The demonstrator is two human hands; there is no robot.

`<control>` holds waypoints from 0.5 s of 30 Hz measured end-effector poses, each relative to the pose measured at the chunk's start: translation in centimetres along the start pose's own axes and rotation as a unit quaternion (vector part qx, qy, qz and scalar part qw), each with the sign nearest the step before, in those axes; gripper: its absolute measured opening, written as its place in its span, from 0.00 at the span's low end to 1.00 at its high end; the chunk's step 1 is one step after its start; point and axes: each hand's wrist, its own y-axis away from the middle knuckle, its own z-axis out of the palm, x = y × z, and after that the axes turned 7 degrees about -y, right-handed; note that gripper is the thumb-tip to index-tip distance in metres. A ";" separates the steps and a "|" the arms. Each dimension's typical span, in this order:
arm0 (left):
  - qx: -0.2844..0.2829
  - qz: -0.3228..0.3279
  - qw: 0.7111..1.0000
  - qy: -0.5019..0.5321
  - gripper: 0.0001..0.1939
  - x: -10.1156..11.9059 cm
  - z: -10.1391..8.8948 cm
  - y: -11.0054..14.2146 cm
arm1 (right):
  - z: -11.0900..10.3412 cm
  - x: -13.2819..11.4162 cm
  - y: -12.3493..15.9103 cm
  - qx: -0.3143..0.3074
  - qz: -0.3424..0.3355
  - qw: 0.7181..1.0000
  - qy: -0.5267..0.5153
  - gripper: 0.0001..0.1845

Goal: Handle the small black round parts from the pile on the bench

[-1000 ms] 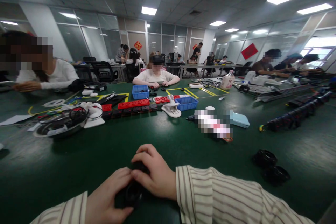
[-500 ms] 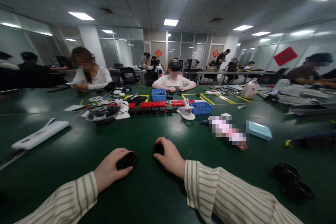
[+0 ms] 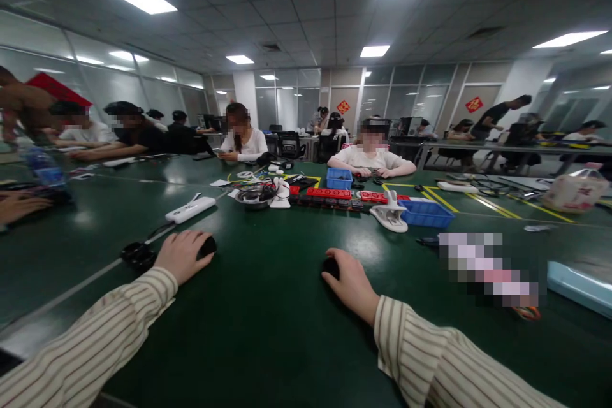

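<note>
My left hand [image 3: 184, 256] is closed around a black round part [image 3: 208, 247], its dark end showing between thumb and fingers. On the table beside that wrist are other black ring-shaped pieces [image 3: 138, 256]. Toward the middle of the table, my right hand [image 3: 351, 277] grips a second black round part [image 3: 330, 268], mostly covered by the fingers. A wide gap of green tabletop [image 3: 268, 312] separates the two hands. The exact kind of the black parts cannot be made out.
A white power strip [image 3: 191, 210] lies beyond my left hand. Farther back are a metal bowl [image 3: 248, 204] of cables, red sockets [image 3: 335, 193], a white clamp stand [image 3: 389, 217] and a blue bin [image 3: 425, 213]. A light-blue case [image 3: 578, 287] is at right. People sit around.
My hands, together on black parts a second ago, have moved apart, each holding one. The left has gone left, near the other black pieces. The view has turned left.
</note>
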 end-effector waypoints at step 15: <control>0.085 0.031 0.979 -0.181 0.21 -2.4 -0.2 4.2 | 0.0 0.4 -0.3 -0.019 -0.020 1.000 0.015 0.20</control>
